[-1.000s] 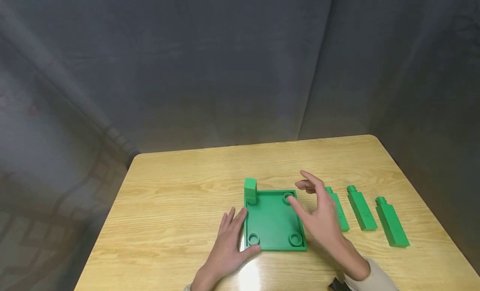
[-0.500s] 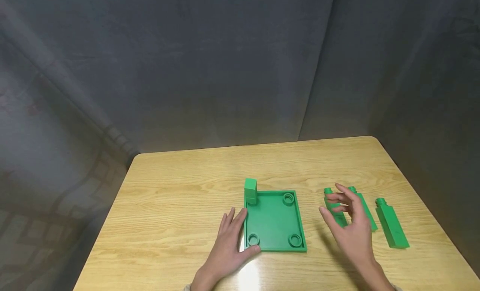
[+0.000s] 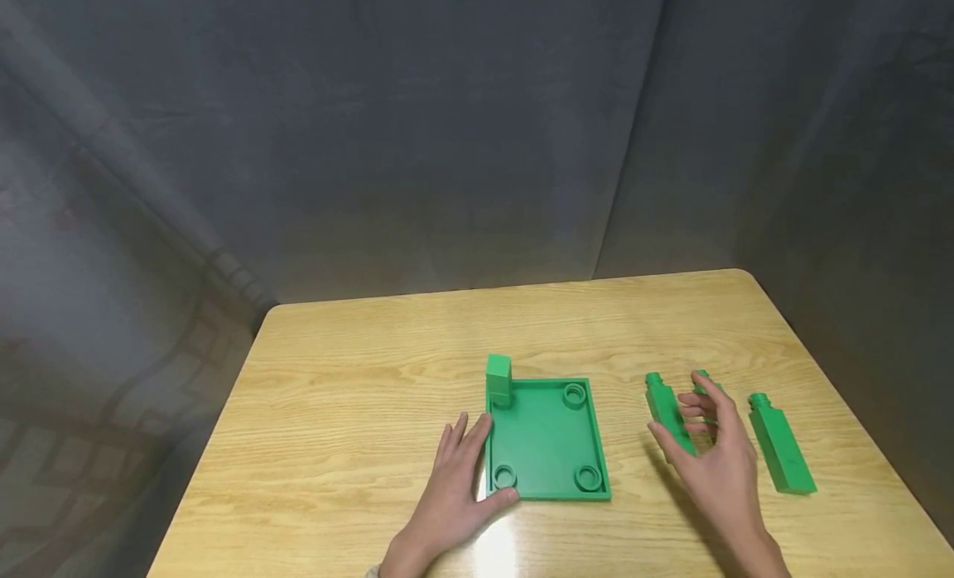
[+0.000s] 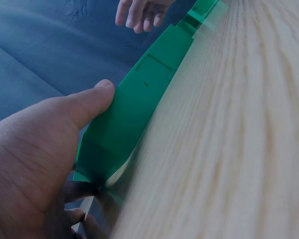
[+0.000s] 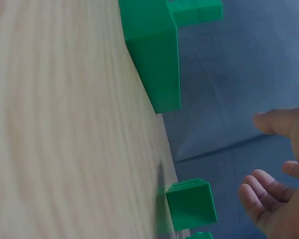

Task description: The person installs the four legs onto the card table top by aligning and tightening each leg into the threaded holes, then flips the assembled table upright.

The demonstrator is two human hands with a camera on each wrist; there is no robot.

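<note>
A square green tray-like board (image 3: 547,437) with raised edges lies on the table, a round socket at three corners. At its far-left corner a green square post (image 3: 499,381) stands upright. My left hand (image 3: 450,503) rests at the board's near-left corner, fingers along the left edge, thumb at the near edge; in the left wrist view the thumb lies against the board's side wall (image 4: 129,109). To the right, my right hand (image 3: 711,462) hovers with fingers apart over two lying green posts with ridged round necks, the left one (image 3: 667,408) and the middle one (image 3: 702,383), partly hidden.
A third green post (image 3: 782,445) lies farther right, its neck pointing away. The wooden table (image 3: 358,379) has its far edge in front of a dark grey curtain (image 3: 447,147). In the right wrist view, a post's square end (image 5: 192,204) shows beside the hand.
My right hand has moved from above the board's far-right corner rightward to the lying posts. The left hand and the board have stayed in place.
</note>
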